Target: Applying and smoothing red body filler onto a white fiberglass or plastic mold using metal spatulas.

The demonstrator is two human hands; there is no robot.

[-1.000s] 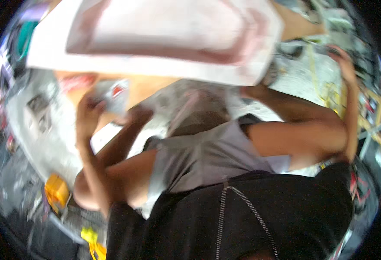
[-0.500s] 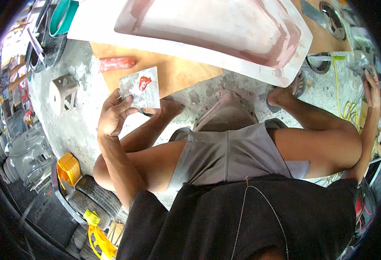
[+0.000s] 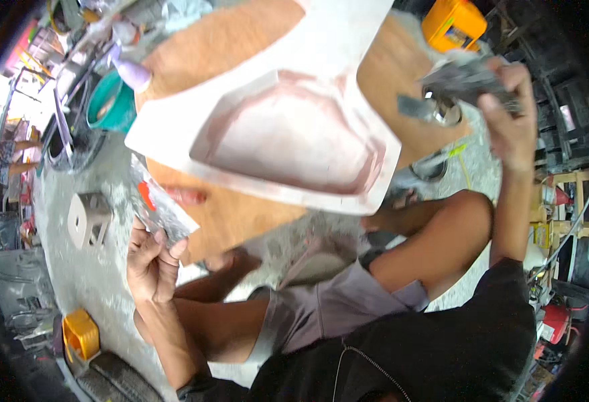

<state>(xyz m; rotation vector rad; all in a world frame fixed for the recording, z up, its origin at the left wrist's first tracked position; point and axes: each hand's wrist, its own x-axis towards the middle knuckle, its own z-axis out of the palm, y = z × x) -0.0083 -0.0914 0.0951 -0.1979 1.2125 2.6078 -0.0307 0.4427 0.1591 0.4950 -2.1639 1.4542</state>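
Observation:
My left hand (image 3: 150, 264) grips a thin flat plate (image 3: 172, 218) by its lower corner, fingers closed on it. The plate is tilted and carries a smear of red paste (image 3: 147, 196). Behind it, a red tube-like packet (image 3: 187, 195) lies on the wooden board (image 3: 247, 218). On the same board rests a large white moulded panel (image 3: 166, 137) with reddish-brown patches around its recess. At the far right my right hand (image 3: 509, 124) is raised, closed around a crumpled grey bundle like plastic (image 3: 465, 82); motion blurs it. Beneath the bundle stand an open round tin (image 3: 447, 114) and a flat grey piece (image 3: 413, 106).
A green tub (image 3: 107, 110) and a purple bottle (image 3: 131, 72) stand beyond the panel's left side. A white slotted stool-like block (image 3: 88, 220) is on the left floor. A yellow container (image 3: 452, 25) stands at the far right, another yellow container (image 3: 80, 333) near left.
My right hand has come inward and up from the right edge with the grey bundle. The plate in my left hand has tilted. The view has shifted, showing more of the panel.

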